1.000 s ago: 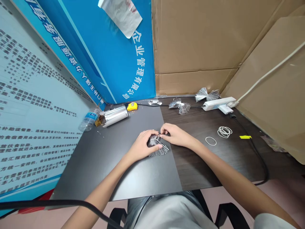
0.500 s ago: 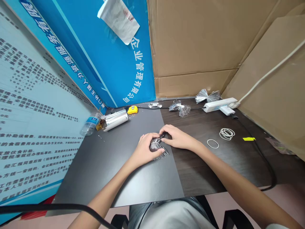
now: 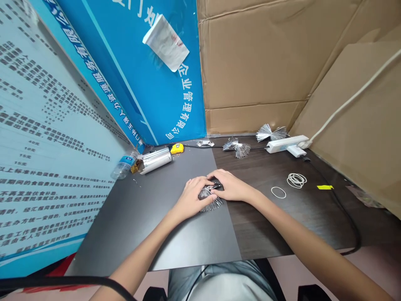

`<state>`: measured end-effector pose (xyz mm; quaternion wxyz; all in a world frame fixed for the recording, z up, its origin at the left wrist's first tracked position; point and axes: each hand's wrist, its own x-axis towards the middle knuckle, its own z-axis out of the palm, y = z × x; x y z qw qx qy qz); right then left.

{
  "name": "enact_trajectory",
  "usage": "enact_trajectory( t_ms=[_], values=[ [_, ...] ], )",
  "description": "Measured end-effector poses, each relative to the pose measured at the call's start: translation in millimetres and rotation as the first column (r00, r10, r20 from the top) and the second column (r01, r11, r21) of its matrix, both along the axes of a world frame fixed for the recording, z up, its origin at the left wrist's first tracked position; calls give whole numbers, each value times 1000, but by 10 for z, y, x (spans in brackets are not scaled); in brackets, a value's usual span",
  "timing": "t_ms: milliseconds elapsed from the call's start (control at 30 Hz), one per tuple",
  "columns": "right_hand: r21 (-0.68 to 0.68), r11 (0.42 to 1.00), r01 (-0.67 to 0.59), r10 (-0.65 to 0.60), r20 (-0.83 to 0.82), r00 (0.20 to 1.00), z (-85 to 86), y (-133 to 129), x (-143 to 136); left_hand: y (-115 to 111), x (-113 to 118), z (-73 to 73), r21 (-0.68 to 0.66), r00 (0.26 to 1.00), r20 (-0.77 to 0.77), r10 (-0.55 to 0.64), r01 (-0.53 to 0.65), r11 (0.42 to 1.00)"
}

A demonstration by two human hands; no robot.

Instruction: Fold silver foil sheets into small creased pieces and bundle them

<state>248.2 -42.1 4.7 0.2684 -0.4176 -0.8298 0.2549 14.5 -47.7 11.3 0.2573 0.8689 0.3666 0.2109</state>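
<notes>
A fanned bundle of thin silver strips [image 3: 213,204] lies on the grey mat at the middle of the desk. My left hand [image 3: 190,198] is wrapped around its left side, thumb pressing near the fanned edge. From the right, my right hand [image 3: 231,187] curls over the bundle's upper part, its fingers and thumb meeting my left hand. Something dark and shiny shows between the hands; I cannot tell whether it is part of the bundle. My fingers cover much of the bundle's middle.
Two other silver strip fans [image 3: 237,148] lie by a white power strip [image 3: 287,143]. White rubber bands [image 3: 296,181] rest on the right. A foil roll [image 3: 155,160], yellow tape measure [image 3: 177,148] and plastic bottle [image 3: 124,166] stand back left. A black cable [image 3: 346,215] runs along the right.
My right hand's thumb and fingers have shifted down and inward over the bundle. My left hand keeps its grip. The camera view has tilted slightly.
</notes>
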Motion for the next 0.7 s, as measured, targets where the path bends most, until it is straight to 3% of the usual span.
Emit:
enact_trajectory(
  t_ms=[200,333,400,467,533,633,700],
  values=[
    [57,998,-13,11,43,999,-33,2,-17,102,-137,-51,151,998,-4,60,-59,987],
    [71,997,-19,11,111,994,-47,-28,-49,316,-382,144,409,994,-45,102,-74,909],
    [39,999,17,-22,131,991,-29,-54,-54,339,-475,281,462,988,-62,144,-100,881],
    [-23,998,60,-56,148,987,27,-81,-46,236,-484,370,425,978,-122,168,-102,900],
    [-134,989,70,-50,148,988,116,-105,-37,20,-391,367,314,962,-166,214,-154,937],
    [-278,960,43,-37,27,999,238,-121,-61,-348,-144,193,208,927,-230,296,-250,946],
    [-252,966,63,-83,-67,994,246,-115,-114,-494,-6,23,193,904,-253,345,-302,934]
  ],
)
